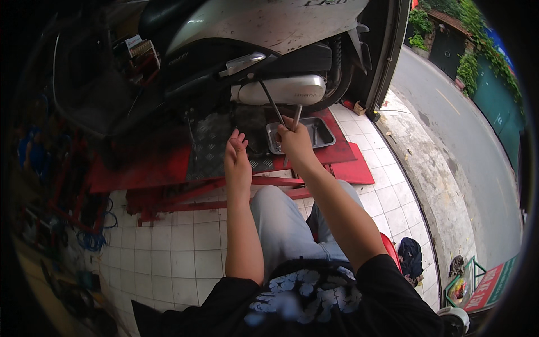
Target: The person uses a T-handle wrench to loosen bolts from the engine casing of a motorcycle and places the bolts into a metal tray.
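My right hand (295, 139) is closed round the crossbar of what looks like a T-handle wrench (272, 101), with a silver bar and a long dark shaft. The shaft slants up and left to the scooter's silver engine casing (281, 91); I cannot tell whether its tip touches. My left hand (238, 151) is held up to the left, holding nothing, its fingers loosely bent and apart. Just behind my right hand, a metal tray (331, 136) with small parts or tools in it sits on the red lift platform (163, 163), partly hidden by that hand.
The scooter (252, 25) stands on the lift ahead of me. Blue hose (92, 238) and dark clutter lie at the left on the white tiled floor (179, 247). A dark cloth (411, 257) is at the right, beside a red stool (389, 247); beyond runs the street (466, 112).
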A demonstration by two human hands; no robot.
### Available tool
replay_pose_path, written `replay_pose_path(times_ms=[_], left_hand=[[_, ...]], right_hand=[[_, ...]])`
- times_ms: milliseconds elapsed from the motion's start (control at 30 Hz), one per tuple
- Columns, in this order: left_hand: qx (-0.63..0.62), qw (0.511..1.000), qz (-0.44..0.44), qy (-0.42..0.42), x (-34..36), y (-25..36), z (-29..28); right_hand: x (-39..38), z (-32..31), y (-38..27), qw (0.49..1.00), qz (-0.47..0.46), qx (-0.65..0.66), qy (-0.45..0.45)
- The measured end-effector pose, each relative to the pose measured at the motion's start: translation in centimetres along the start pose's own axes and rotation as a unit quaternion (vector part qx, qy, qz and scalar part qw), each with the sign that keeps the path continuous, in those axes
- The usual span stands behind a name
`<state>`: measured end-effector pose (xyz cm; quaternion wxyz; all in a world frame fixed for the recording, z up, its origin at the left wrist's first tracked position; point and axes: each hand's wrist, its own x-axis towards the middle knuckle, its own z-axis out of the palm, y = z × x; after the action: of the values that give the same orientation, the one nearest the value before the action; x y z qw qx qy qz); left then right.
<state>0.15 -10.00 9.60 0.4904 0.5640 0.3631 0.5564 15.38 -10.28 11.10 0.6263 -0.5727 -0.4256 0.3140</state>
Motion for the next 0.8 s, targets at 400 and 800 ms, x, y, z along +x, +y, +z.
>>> replay_pose_path(times_ms=[400, 800], left_hand=[[-0.005, 1.0, 0.001, 0.001, 0.0, -0.4, -0.1], [-0.008, 1.0, -0.003, 0.003, 0.2, -0.3, -0.1]], right_hand=[[0.4, 2.1, -1.6, 0.939, 0.11, 0.326, 0.003], [-0.4, 0.9, 1.1, 0.997, -0.021, -0.069, 0.001]])
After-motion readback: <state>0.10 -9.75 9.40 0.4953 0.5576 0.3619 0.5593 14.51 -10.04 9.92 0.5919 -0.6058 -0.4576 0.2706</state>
